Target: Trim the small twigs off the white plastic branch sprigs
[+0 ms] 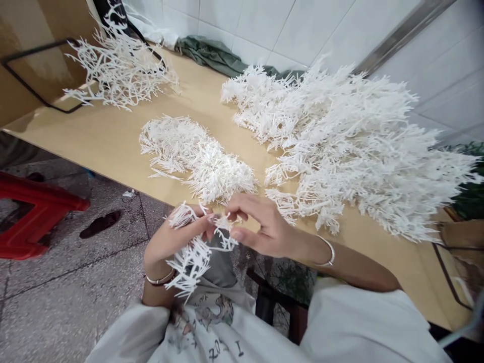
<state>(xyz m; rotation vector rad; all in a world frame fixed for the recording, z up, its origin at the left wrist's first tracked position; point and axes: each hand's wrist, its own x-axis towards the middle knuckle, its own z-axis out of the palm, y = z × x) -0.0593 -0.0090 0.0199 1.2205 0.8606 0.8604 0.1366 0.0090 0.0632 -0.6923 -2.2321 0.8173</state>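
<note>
My left hand (181, 234) is closed round a white branching plastic sprig (192, 262), whose thin, forked tips hang below the palm and stick out above the thumb. Close beside it, my right hand (264, 227) has its thumb and index finger curled at the right end of the same sprig, which spans the gap between the hands. Both hands are just off the table's front edge, above my lap. Just beyond them on the table (109, 136) lies a small heap of short white sprigs (200, 159).
A large pile of white sprigs (351, 141) covers the table's right side. Longer, sparser white stems (124, 70) lie at the far left by a black metal frame (38, 50). Dark green cloth (212, 50) lies along the tiled wall. A red stool (34, 212) stands on the floor.
</note>
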